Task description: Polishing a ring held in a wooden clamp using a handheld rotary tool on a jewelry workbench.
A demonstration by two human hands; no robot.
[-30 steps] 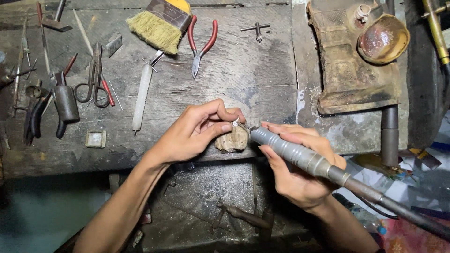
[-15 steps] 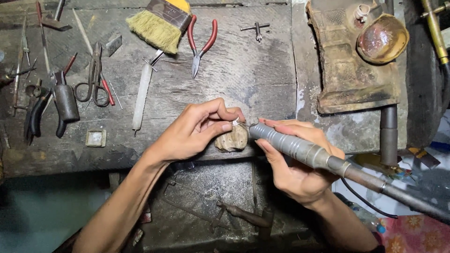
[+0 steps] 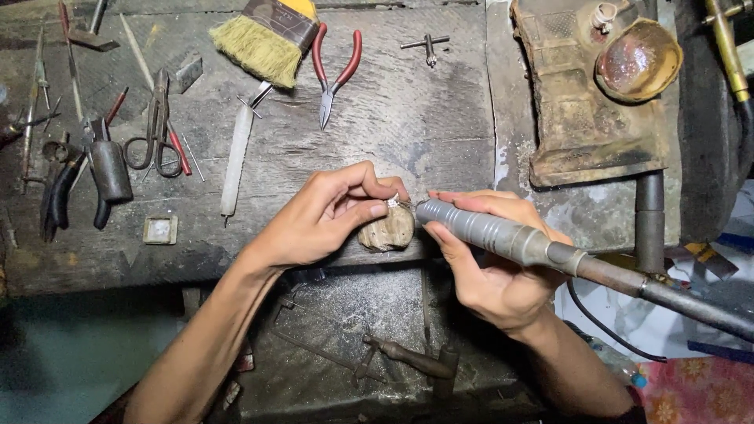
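The worktop [image 3: 408, 118] is a scarred grey slab, and almost nothing on it has shifted over the last second: the brush [image 3: 263, 35], the red-handled pliers [image 3: 336, 71] and the scissors [image 3: 157, 129] lie where they lay. The 1 visible change is small. The rotary handpiece [image 3: 503, 235] has tipped slightly, its rear hose end sitting a touch lower to the right, while its nose stays at the same spot. That reads as steady grinding or polishing in 1 place rather than a new stroke.

The right hand [image 3: 495, 267] is wrapped closed around the handpiece, thumb along the underside, fingers over the top. The left hand [image 3: 334, 216] keeps its pinch: thumb and forefinger are pressed together on a tiny pale workpiece [image 3: 395, 202], too small to tell its shape.

That workpiece sits at the left fingertips, just above the rounded wooden peg [image 3: 386, 232] at the worktop's front edge, and it touches or nearly touches the handpiece tip. Between the 2 hands there is hardly any gap. Whether the piece rests on the peg I cannot tell.
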